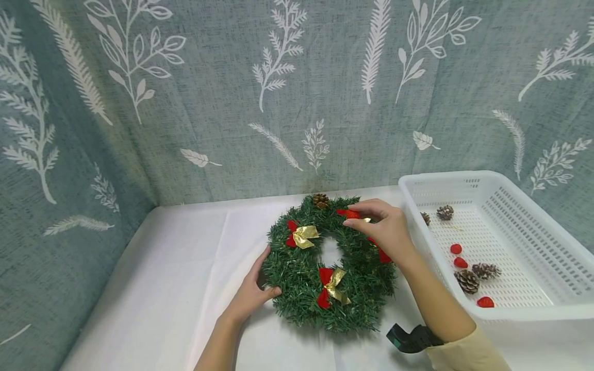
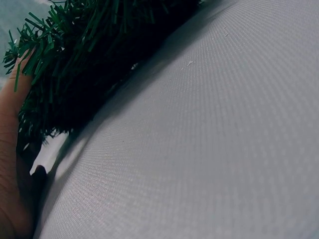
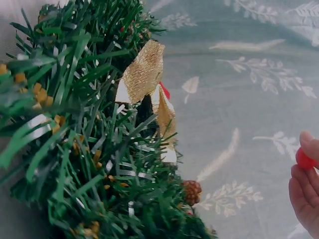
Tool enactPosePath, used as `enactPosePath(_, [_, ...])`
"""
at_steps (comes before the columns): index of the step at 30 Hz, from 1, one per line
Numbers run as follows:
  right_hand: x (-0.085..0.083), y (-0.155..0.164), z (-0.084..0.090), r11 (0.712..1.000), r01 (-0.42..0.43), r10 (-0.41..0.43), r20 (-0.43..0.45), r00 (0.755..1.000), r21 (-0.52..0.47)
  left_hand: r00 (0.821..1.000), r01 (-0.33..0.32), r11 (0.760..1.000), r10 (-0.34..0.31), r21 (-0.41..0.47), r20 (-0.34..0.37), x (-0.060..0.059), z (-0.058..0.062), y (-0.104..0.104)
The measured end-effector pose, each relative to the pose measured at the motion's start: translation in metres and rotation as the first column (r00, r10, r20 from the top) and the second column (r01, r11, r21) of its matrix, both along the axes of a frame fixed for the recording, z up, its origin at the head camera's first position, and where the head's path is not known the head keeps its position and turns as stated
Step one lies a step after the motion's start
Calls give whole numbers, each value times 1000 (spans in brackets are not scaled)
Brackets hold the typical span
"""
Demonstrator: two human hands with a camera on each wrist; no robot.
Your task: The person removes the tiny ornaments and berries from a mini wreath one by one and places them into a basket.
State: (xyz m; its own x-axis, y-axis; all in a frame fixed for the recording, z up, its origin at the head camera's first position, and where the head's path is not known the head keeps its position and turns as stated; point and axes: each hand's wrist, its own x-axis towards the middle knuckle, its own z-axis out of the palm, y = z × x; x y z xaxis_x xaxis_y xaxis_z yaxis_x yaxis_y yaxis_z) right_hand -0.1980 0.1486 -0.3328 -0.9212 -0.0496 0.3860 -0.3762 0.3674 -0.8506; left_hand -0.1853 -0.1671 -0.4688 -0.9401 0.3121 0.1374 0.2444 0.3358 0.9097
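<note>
Two hands are busy at a green wreath (image 1: 327,268) lying flat on the white-covered counter (image 1: 185,268), just left of a white plastic basket (image 1: 533,232). The left hand (image 1: 250,296) rests against the wreath's near-left edge, fingers fairly straight, thumb touching the needles. The right hand (image 1: 387,229) hovers over the wreath's far-right side, its fingertips (image 3: 306,149) pinching a small red berry (image 3: 304,159) right by a red bow (image 1: 349,213). Two red-and-gold bows (image 1: 301,236) sit on the left and near parts of the wreath, and a pine cone (image 1: 320,200) sits at its far edge. Inside the basket lie more pine cones (image 1: 467,281) and loose red berries (image 1: 460,262). A leaf-patterned curtain (image 1: 297,93) hangs behind
</note>
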Motion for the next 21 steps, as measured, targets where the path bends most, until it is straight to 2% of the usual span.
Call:
enactPosePath(7, [8, 8, 6, 997, 57, -52, -104, 993, 44, 1000, -1, 1000, 1, -6, -6, -2, -2, -1])
enactPosePath(13, [13, 19, 12, 995, 86, -72, -211, 975, 59, 1000, 0, 1000, 0, -3, 4, -1, 0, 0])
enactPosePath(21, [24, 36, 15, 987, 160, -150, -227, 962, 26, 1000, -4, 1000, 4, 6, 2, 0, 0, 0])
